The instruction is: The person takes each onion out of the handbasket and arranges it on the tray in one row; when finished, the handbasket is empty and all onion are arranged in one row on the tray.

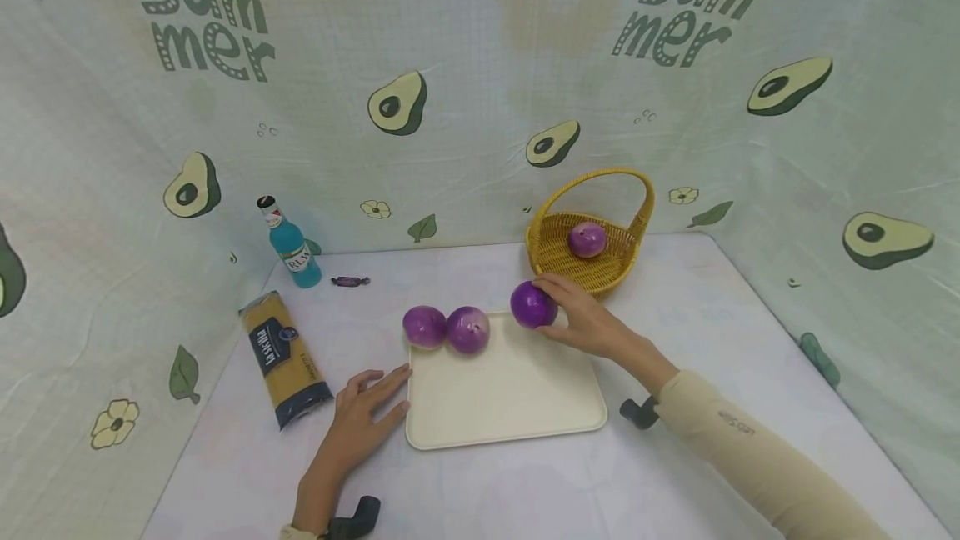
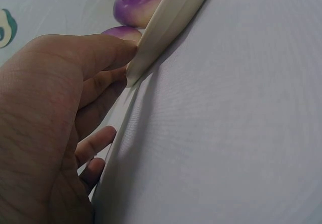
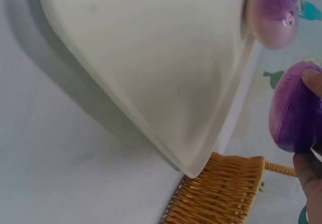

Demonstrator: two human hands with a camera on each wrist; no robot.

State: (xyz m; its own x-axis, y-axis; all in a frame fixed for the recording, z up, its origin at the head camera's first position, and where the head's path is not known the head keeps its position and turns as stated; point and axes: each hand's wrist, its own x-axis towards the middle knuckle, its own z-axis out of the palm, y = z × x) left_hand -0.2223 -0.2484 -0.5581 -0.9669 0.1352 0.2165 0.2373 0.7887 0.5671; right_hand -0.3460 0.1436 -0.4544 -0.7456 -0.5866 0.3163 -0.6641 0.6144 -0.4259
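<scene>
My right hand (image 1: pixel 588 325) grips a round, deep purple vegetable (image 1: pixel 533 305) between thumb and fingers, over the far right corner of the cream tray (image 1: pixel 502 407). In the right wrist view this purple vegetable (image 3: pixel 297 110) appears at the right edge, apart from the tray. Two purple-and-cream round vegetables, one left (image 1: pixel 424 327) and one right (image 1: pixel 468 330), sit side by side at the tray's far left corner. With extended fingers, my left hand (image 1: pixel 363 419) touches the tray's left edge; its fingertips meet the rim (image 2: pixel 151 43) in the left wrist view.
A yellow wicker basket (image 1: pixel 555 261) with an arched handle stands behind the tray, holding another purple vegetable (image 1: pixel 587 239). To the left are a blue bottle (image 1: pixel 296 248), a small wrapped candy (image 1: pixel 350 282) and a pasta packet (image 1: pixel 285 357). Printed cloth walls surround the table.
</scene>
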